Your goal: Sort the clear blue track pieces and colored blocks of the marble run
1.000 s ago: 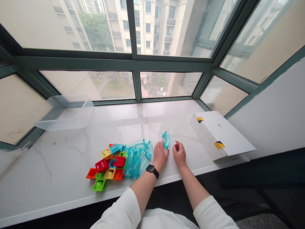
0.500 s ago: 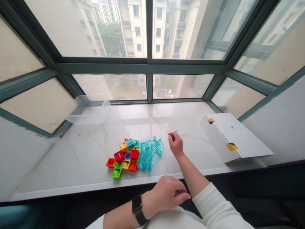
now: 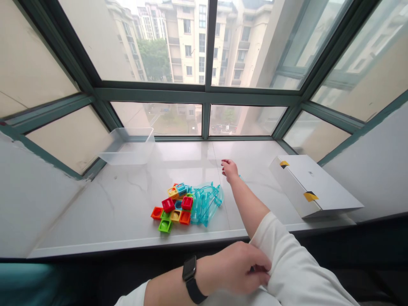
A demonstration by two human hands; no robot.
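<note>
Head view. Around: one clear plastic bin (image 3: 135, 158) at the back left corner of the worktop (image 3: 105, 212); one white box (image 3: 325, 182) along its right end, bearing two yellow-black tabs (image 3: 310, 196). Coloured blocks (image 3: 168, 205) lie heaped near the front edge, left of middle; teal pieces (image 3: 204, 206) sit just beside, on their right. In the way: right forearm (image 3: 248, 202), hiding most of one small teal piece (image 3: 241, 177). Counts: two red blocks on the heap; overlap prevents a full tally. Right hand (image 3: 229, 171): released, fingers loosely curled above the worktop. Left hand (image 3: 240, 267), before the front edge: grasping the right sleeve (image 3: 280, 250)
</note>
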